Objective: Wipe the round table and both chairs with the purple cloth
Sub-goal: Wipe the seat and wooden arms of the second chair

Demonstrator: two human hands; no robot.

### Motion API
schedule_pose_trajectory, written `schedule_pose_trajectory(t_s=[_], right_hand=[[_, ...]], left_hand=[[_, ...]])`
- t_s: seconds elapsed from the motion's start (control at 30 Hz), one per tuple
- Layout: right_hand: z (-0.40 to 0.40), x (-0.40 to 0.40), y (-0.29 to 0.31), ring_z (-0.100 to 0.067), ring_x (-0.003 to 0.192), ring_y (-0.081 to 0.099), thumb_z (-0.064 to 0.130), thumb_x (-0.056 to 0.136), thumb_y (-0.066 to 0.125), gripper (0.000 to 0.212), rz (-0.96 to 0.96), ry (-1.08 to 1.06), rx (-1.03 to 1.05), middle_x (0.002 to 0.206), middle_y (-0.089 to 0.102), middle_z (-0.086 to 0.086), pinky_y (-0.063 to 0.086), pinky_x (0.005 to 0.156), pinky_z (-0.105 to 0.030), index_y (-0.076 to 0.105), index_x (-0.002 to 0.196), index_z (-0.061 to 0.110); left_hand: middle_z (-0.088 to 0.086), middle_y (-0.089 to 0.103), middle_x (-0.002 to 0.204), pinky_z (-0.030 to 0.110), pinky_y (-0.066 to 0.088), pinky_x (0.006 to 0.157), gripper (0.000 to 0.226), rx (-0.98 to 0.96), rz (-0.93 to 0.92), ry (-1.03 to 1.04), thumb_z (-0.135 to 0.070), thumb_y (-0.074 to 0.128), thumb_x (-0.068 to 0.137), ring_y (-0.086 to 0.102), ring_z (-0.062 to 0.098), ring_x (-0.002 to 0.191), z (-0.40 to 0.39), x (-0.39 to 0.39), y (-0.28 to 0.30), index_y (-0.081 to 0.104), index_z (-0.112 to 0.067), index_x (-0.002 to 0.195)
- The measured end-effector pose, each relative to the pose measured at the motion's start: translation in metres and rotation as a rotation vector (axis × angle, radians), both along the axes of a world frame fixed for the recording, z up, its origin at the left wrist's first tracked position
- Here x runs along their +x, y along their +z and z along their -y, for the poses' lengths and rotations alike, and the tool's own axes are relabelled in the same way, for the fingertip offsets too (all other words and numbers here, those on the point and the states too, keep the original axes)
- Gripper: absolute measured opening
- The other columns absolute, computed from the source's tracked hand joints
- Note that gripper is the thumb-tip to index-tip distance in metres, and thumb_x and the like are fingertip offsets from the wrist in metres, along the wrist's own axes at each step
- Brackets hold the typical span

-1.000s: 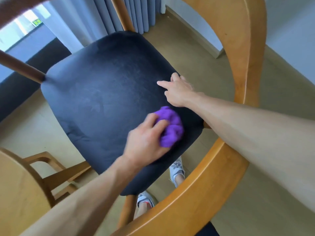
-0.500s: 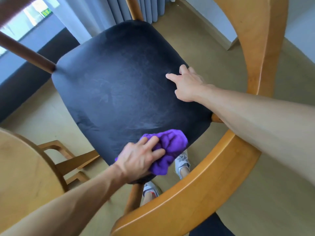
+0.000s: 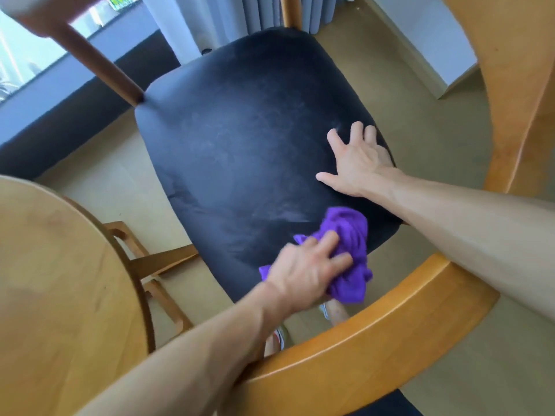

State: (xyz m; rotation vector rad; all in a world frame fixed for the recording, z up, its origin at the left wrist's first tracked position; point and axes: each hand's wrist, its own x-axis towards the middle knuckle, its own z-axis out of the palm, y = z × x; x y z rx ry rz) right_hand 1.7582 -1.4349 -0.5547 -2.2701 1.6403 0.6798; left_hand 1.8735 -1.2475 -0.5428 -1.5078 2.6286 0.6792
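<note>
L hand (image 3: 303, 271) clamps cloth (image 3: 350, 253) on seat (image 3: 246, 139) near edge; R hand (image 3: 359, 163) flat, fingers spread, steadying it. Step: wiping 1 chair. Next, prob: cover rest of seat, then wood frame (image 3: 375, 334).

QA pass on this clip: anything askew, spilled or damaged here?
Nothing spilled or broken. The dark chair seat carries pale smudgy streaks, most visibly just above the purple cloth, which the left hand presses at its near edge. The right hand lies flat on the seat.
</note>
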Motion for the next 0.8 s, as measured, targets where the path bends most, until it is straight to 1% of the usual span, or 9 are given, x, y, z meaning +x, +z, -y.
schedule_pose_trajectory(t_s=[0.07, 0.17, 0.23, 0.33, 0.4, 0.47, 0.53, 0.67, 0.8], right_hand=[[-0.005, 0.004, -0.003, -0.040, 0.128, 0.030, 0.063, 0.085, 0.057, 0.086, -0.003, 0.049, -0.071, 0.146, 0.023, -0.019, 0.046, 0.092, -0.058, 0.020, 0.148, 0.019], [-0.012, 0.022, 0.001, -0.034, 0.129, 0.033, 0.049, 0.083, 0.063, 0.077, 0.104, 0.368, -0.172, 0.150, 0.025, -0.011, 0.043, 0.091, -0.053, 0.027, 0.147, 0.029], [-0.023, 0.044, 0.002, -0.031, 0.135, 0.029, 0.052, 0.083, 0.063, 0.077, 0.187, 0.486, -0.129, 0.156, 0.021, -0.007, 0.041, 0.096, -0.053, 0.027, 0.149, 0.036], [-0.043, 0.065, -0.007, -0.029, 0.148, 0.011, 0.064, 0.086, 0.055, 0.079, 0.172, 0.469, -0.015, 0.164, 0.007, -0.004, 0.028, 0.109, -0.065, 0.017, 0.153, 0.043], [-0.050, 0.068, -0.011, -0.030, 0.150, 0.005, 0.068, 0.087, 0.051, 0.081, 0.150, 0.464, -0.014, 0.165, 0.002, -0.004, 0.023, 0.110, -0.069, 0.012, 0.154, 0.044], [-0.049, 0.067, -0.011, -0.030, 0.151, 0.004, 0.069, 0.087, 0.051, 0.082, 0.154, 0.463, -0.026, 0.166, 0.002, -0.003, 0.022, 0.111, -0.069, 0.011, 0.155, 0.044], [-0.049, 0.067, -0.011, -0.030, 0.151, 0.003, 0.069, 0.086, 0.052, 0.083, 0.148, 0.461, -0.028, 0.166, 0.001, -0.003, 0.022, 0.111, -0.068, 0.011, 0.155, 0.044], [-0.052, 0.068, -0.012, -0.028, 0.151, 0.004, 0.070, 0.085, 0.053, 0.084, 0.168, 0.451, -0.052, 0.165, 0.003, -0.002, 0.022, 0.112, -0.067, 0.013, 0.154, 0.045], [-0.053, 0.065, -0.011, -0.026, 0.152, 0.003, 0.068, 0.086, 0.053, 0.083, 0.173, 0.439, -0.052, 0.166, 0.003, 0.000, 0.022, 0.114, -0.064, 0.012, 0.154, 0.046]], left_hand=[[0.006, 0.048, 0.111, 0.027, 0.023, 0.044, 0.025, -0.011, 0.020, -0.119, -0.038, 0.066, 0.079, 0.057, 0.026, 0.074, -0.008, -0.002, -0.014, 0.059, -0.032, 0.102], [0.006, 0.053, 0.108, 0.026, 0.024, 0.043, 0.020, -0.038, 0.004, -0.200, -0.034, 0.055, 0.083, 0.056, 0.025, 0.074, -0.011, 0.035, -0.019, 0.058, -0.033, 0.103], [0.006, 0.053, 0.109, 0.026, 0.028, 0.041, 0.020, -0.022, 0.023, -0.237, -0.036, 0.055, 0.082, 0.057, 0.026, 0.077, -0.020, 0.070, -0.016, 0.054, -0.033, 0.101], [0.006, 0.048, 0.113, 0.029, 0.040, 0.038, 0.021, 0.025, 0.085, -0.161, -0.035, 0.057, 0.083, 0.059, 0.027, 0.079, -0.032, 0.120, -0.010, 0.052, -0.031, 0.103], [0.008, 0.049, 0.117, 0.034, 0.048, 0.041, 0.029, 0.070, 0.155, -0.047, -0.033, 0.061, 0.083, 0.060, 0.029, 0.079, -0.035, 0.137, -0.003, 0.052, -0.029, 0.110], [0.008, 0.051, 0.116, 0.036, 0.050, 0.041, 0.036, 0.048, 0.198, 0.080, -0.034, 0.068, 0.079, 0.061, 0.030, 0.073, -0.032, 0.138, 0.004, 0.054, -0.026, 0.111], [0.008, 0.052, 0.109, 0.036, 0.047, 0.038, 0.034, 0.000, 0.148, 0.159, -0.036, 0.070, 0.076, 0.060, 0.031, 0.066, -0.026, 0.124, 0.011, 0.056, -0.022, 0.104], [0.008, 0.053, 0.103, 0.033, 0.040, 0.037, 0.023, -0.038, -0.097, 0.047, -0.038, 0.057, 0.085, 0.057, 0.031, 0.060, -0.026, 0.071, 0.008, 0.058, -0.023, 0.102], [0.009, 0.044, 0.111, 0.026, 0.023, 0.041, 0.016, -0.009, -0.065, -0.158, -0.019, 0.047, 0.092, 0.055, 0.031, 0.065, -0.044, 0.056, -0.014, 0.057, -0.024, 0.104]])
